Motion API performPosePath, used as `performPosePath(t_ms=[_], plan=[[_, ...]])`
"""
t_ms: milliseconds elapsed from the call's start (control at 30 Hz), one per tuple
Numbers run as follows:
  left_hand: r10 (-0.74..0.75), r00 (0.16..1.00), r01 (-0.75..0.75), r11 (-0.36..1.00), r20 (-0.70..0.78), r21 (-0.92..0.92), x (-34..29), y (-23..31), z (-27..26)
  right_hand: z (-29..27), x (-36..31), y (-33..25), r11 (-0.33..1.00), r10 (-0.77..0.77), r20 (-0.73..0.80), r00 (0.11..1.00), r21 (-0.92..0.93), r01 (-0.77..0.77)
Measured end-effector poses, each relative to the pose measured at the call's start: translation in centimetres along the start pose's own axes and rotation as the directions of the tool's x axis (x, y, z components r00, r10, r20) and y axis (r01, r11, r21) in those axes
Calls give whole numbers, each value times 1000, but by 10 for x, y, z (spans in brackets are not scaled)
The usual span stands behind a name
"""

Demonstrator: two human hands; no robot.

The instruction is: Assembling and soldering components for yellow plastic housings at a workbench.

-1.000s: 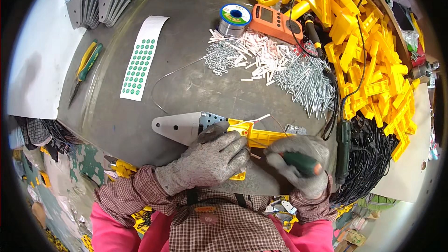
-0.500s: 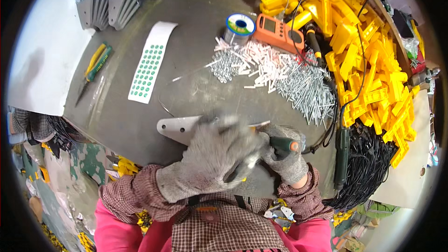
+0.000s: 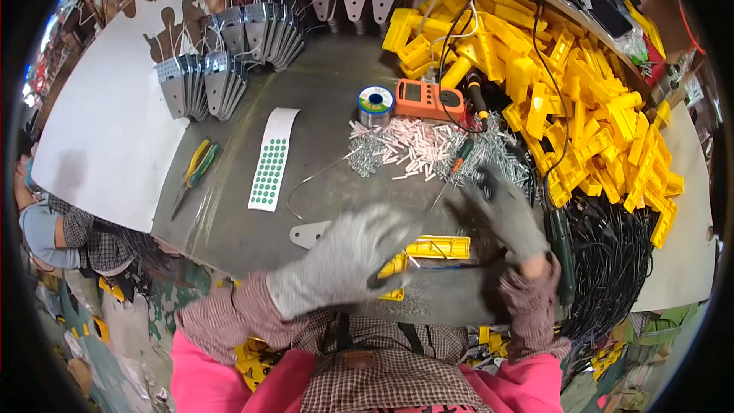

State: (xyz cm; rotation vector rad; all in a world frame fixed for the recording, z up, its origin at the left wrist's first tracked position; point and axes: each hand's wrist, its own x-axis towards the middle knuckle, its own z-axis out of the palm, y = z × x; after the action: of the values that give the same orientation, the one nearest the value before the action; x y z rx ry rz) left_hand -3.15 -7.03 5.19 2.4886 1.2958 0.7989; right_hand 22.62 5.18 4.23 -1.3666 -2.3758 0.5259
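The yellow open plastic housing [image 3: 459, 248] lies on the dark grey tabletop [image 3: 336, 141] — wired, but seemingly unfinished — the left grey-gloved hand [image 3: 344, 254] beside it, the right grey-gloved hand [image 3: 506, 214] near silvery metal screws [image 3: 501, 159]; I can't tell either grip.

Pliers [image 3: 201, 165] left of sticker sheet [image 3: 270, 168]; wire spool [image 3: 375, 110] just beside orange meter [image 3: 430, 102]; black cables [image 3: 606, 275] at right.
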Motion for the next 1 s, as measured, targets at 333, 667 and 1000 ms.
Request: performPosePath(t_ms=[333, 667, 1000], plan=[[131, 978, -139, 989, 160, 41, -13, -27, 35, -41, -83, 7, 967, 13, 80, 997, 253, -33], [129, 949, -156, 985, 288, 71, 33, -15, 24, -9, -71, 10, 965, -222, 126, 967, 167, 200], [194, 971, -174, 974, 138, -141, 18, -17, 35, -18, -71, 6, 947, -321, 197, 926, 37, 320]])
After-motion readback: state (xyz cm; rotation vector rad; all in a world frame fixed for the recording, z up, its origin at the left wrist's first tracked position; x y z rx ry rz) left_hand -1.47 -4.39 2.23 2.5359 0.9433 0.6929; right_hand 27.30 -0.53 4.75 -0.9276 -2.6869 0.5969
